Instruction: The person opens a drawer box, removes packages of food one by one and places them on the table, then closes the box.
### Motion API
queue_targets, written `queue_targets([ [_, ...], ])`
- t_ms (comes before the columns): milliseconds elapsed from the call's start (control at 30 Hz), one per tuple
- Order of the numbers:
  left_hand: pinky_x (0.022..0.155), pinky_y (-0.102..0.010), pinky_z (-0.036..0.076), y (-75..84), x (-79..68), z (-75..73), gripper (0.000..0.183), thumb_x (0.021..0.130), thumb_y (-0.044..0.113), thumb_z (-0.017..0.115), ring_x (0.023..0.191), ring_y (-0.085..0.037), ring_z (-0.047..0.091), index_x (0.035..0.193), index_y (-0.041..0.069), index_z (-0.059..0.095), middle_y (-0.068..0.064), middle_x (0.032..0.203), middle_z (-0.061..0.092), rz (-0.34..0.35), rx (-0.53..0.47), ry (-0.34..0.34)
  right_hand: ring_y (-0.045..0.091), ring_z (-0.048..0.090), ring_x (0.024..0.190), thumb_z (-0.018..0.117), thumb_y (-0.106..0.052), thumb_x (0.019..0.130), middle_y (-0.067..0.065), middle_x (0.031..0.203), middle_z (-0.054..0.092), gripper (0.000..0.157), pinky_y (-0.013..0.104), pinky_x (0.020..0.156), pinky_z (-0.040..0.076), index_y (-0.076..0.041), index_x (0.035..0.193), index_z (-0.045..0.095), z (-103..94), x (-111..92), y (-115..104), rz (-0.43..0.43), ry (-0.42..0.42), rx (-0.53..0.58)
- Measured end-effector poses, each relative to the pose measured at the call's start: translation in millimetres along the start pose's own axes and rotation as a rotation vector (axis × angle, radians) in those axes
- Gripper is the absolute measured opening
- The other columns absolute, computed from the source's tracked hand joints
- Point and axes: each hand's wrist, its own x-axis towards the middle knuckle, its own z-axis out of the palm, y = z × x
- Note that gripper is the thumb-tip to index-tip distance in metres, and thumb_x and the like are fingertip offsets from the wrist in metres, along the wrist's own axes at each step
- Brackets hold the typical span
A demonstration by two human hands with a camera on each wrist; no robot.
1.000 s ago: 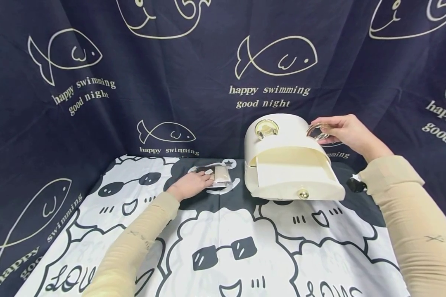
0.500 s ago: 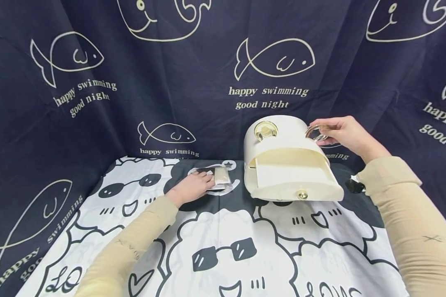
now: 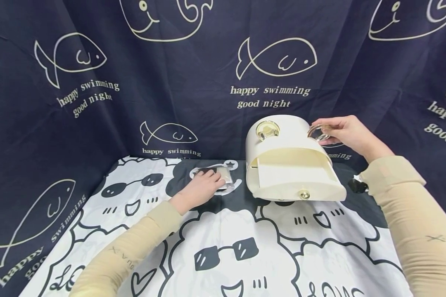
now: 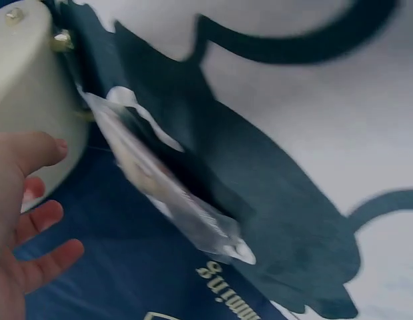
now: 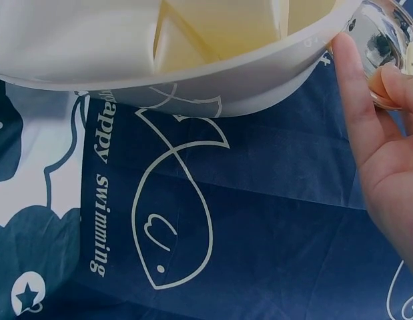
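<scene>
In the head view a rounded cream storage box [image 3: 288, 128] stands right of centre, with two shiny round eye-like ornaments on top. My right hand [image 3: 347, 131] pinches the right-hand ornament [image 3: 314, 132] between thumb and fingers; the right wrist view shows its mirror-like surface close up. A front tray [image 3: 282, 192] with a gold knob [image 3: 304, 194] sticks out of the box. Left of the box, my left hand [image 3: 198, 189] is over a flat clear plastic packet [image 3: 227, 175], partly hiding it. In the left wrist view the fingers [image 4: 46, 220] are spread, apart from the packet.
A white cloth [image 3: 223, 222] with black sheep-like drawings covers the table. Behind it hangs a navy curtain [image 3: 193, 95] with fish prints. A small black object [image 3: 357, 185] shows by the right sleeve.
My left hand has shifted a little to the right and covers more of the packet. The right hand keeps its grip on the ornament, and the box stays where it was.
</scene>
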Motion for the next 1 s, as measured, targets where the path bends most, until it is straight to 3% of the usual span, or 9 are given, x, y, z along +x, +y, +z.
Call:
queue_targets([
  [400, 0.068, -0.034, 0.042, 24.7, 6.7, -41.8, 0.034, 0.078, 0.019, 0.071, 0.092, -0.02, 0.051, 0.11, 0.02, 0.058, 0.0, 0.103, 0.055, -0.029, -0.018, 0.033, 0.011, 0.069, 0.083, 0.052, 0.004, 0.092, -0.007, 0.094, 0.07, 0.028, 0.031, 0.069, 0.056, 0.004, 0.118, 0.061, 1.3, 1, 0, -0.002, -0.003, 0.013],
  [667, 0.077, -0.037, 0.044, 41.4, 9.6, -72.8, 0.038, 0.078, 0.023, 0.073, 0.099, -0.021, 0.052, 0.113, 0.019, 0.057, 0.0, 0.104, 0.055, -0.025, -0.025, 0.078, 0.01, 0.069, 0.082, 0.052, 0.005, 0.091, -0.006, 0.094, 0.071, 0.028, 0.031, 0.068, 0.056, 0.0, 0.117, 0.063, 0.1, 1, 2, 0.002, 0.002, 0.019],
  [1000, 0.078, -0.032, 0.041, 58.3, 15.3, -101.1, 0.031, 0.079, 0.024, 0.071, 0.096, -0.02, 0.051, 0.107, 0.02, 0.057, 0.002, 0.1, 0.054, -0.008, -0.028, 0.19, 0.008, 0.068, 0.085, 0.05, 0.007, 0.091, -0.005, 0.095, 0.071, 0.029, 0.031, 0.069, 0.056, 0.005, 0.118, 0.061, -0.8, 1, 6, -0.04, -0.01, 0.04],
])
